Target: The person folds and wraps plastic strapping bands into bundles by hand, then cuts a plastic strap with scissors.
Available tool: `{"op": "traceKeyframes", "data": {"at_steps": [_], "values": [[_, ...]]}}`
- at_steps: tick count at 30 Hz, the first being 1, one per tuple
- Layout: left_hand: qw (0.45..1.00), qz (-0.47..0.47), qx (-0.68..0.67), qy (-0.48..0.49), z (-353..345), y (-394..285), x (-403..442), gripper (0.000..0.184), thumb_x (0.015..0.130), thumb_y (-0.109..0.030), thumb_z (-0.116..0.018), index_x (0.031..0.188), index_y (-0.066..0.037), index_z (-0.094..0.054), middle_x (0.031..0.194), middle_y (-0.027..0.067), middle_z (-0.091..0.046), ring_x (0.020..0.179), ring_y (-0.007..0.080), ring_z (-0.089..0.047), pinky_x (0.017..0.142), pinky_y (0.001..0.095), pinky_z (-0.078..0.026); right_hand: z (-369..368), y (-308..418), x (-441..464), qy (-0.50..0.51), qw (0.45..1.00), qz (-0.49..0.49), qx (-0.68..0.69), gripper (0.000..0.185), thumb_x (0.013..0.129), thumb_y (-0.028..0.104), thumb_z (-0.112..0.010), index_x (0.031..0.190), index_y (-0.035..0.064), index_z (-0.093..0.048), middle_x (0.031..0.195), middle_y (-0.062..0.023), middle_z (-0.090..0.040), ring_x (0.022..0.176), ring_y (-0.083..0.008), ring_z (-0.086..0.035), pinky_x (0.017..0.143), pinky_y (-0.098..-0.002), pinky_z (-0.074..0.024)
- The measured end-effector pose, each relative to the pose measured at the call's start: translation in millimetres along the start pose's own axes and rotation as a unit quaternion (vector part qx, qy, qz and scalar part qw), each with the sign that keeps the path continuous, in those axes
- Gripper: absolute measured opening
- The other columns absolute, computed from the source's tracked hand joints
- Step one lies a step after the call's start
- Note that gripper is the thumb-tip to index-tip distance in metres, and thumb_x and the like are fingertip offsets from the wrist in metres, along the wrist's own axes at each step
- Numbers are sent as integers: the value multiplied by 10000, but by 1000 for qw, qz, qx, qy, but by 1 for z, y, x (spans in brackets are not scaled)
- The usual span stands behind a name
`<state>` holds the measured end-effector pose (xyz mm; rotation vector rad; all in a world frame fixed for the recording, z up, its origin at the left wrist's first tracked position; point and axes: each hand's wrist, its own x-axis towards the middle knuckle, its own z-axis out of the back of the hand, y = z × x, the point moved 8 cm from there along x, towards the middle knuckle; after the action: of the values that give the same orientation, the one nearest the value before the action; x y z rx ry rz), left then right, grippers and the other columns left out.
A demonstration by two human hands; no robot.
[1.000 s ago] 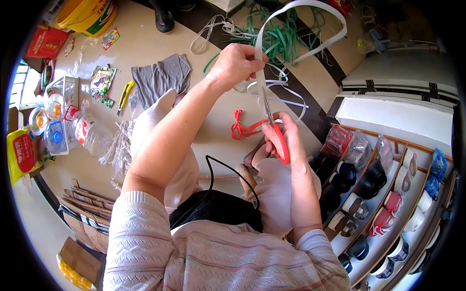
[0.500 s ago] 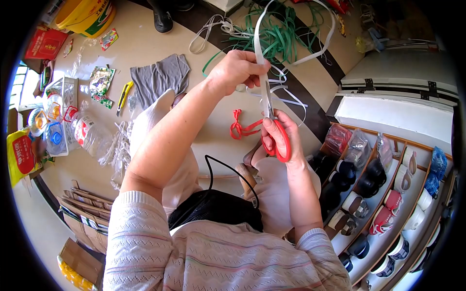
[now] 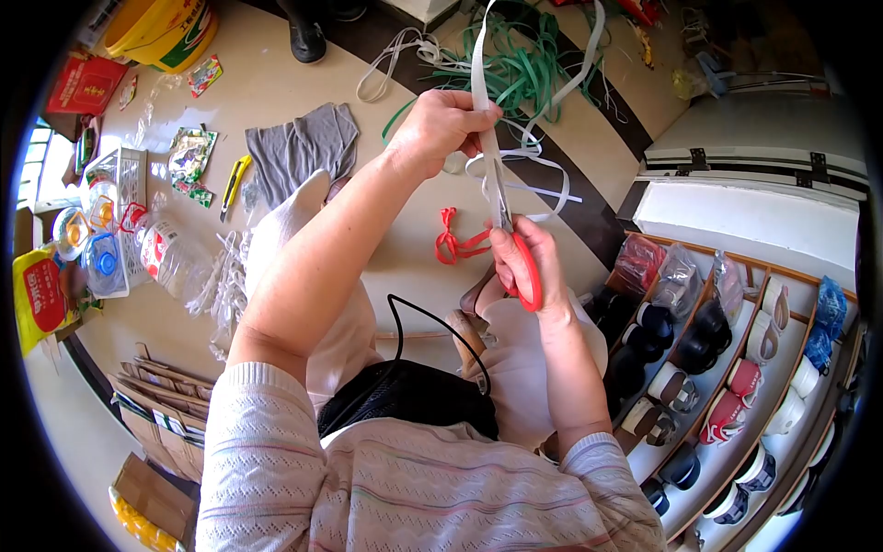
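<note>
My left hand [image 3: 446,129] pinches a white plastic strap [image 3: 479,69] between thumb and fingers. The strap rises from the pinch and loops over to the right and down to the floor. Just below, my right hand [image 3: 532,264] is closed round the red handles of a pair of scissors [image 3: 525,272]. Their blades point up along the strap toward my left hand; whether they cut into it, I cannot tell. A knotted red ribbon [image 3: 449,241] is left of the scissors. Beyond my hands, a tangle of green straps [image 3: 524,69] lies on the floor.
A yellow utility knife [image 3: 235,187] and a grey cloth [image 3: 303,147] lie left of my hands. Plastic bottles [image 3: 170,253] stand farther left, near a yellow bucket [image 3: 161,32]. On the right is a rack of shoes [image 3: 727,414]. A dark boot [image 3: 306,37] is at the top.
Both hands have shifted slightly left, with the strap and scissors. The strap's loop has moved left and more of it hangs near the floor. The scissor handles look closer together.
</note>
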<state>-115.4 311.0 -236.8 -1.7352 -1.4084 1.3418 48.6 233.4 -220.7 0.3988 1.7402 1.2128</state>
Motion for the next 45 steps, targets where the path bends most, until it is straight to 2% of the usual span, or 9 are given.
{"op": "traceKeyframes", "data": {"at_steps": [9, 18, 22, 24, 28, 31, 37, 40, 45], "values": [[1000, -8, 7, -10, -1, 1, -3, 175, 820, -148, -638, 908, 4, -648, 715, 41, -612, 570, 91, -524, 504, 221, -413, -1, 2, 3, -18, 999, 33, -26, 301, 880, 294, -581, 961, 5, -552, 560, 46, -413, 413, -29, -358, 375, -172, -275], [999, 7, -3, -39, 3, 2, -3, 163, 818, -151, -621, 871, 1, -649, 702, 33, -605, 550, 83, -507, 483, 218, -393, -2, -9, 2, -34, 999, -13, -15, 287, 866, 305, -601, 903, 24, -552, 553, 46, -407, 394, -29, -351, 354, -183, -272], [997, -12, -11, -72, 17, -7, 1, 173, 827, -159, -602, 869, 3, -649, 703, 33, -604, 538, 83, -502, 466, 214, -387, -8, -14, -2, -35, 999, -14, -8, 341, 823, 381, -641, 775, 67, -519, 547, 53, -436, 371, -18, -344, 329, -181, -255], [995, -35, -28, -85, 17, -8, 1, 166, 773, -136, -632, 784, 29, -643, 636, 63, -594, 494, 104, -496, 446, 239, -395, -7, -13, -1, -32, 999, -18, -9, 346, 826, 388, -633, 779, 65, -520, 548, 52, -436, 373, -21, -349, 332, -183, -259], [998, -30, -3, -62, 8, -2, -1, 167, 761, -129, -647, 793, 34, -645, 630, 68, -592, 497, 104, -501, 445, 239, -402, -6, -4, 2, -23, 999, 20, -9, 359, 832, 402, -621, 785, 61, -522, 546, 52, -433, 378, -24, -355, 335, -186, -267], [998, -13, 15, -55, 6, 1, -2, 192, 821, -157, -626, 881, 23, -651, 693, 43, -609, 537, 87, -504, 469, 214, -389, -3, -15, 2, -26, 1000, -1, -9, 351, 837, 396, -616, 810, 55, -534, 553, 54, -440, 379, -22, -352, 336, -185, -268], [998, -20, 13, -56, 6, 2, -1, 190, 817, -156, -629, 868, 26, -651, 686, 52, -607, 541, 89, -509, 469, 220, -391, -5, -15, 1, -31, 999, -5, -12, 299, 873, 328, -584, 902, 35, -530, 560, 46, -416, 402, -33, -359, 361, -187, -284], [999, -13, 5, -38, -2, 7, -7, 182, 810, -150, -633, 851, 25, -653, 674, 51, -604, 537, 91, -507, 470, 220, -391, -5, -8, 4, -43, 999, -9, 20, 292, 870, 318, -592, 889, 34, -527, 561, 47, -412, 397, -28, -354, 351, -185, -279], [998, -5, 5, -60, 3, 3, -5, 167, 790, -135, -643, 842, 23, -653, 653, 51, -594, 522, 92, -500, 461, 222, -386, -1, -16, 3, -40, 999, -17, -29, 310, 864, 335, -597, 893, 32, -535, 552, 50, -404, 393, -26, -350, 347, -184, -274]]}}
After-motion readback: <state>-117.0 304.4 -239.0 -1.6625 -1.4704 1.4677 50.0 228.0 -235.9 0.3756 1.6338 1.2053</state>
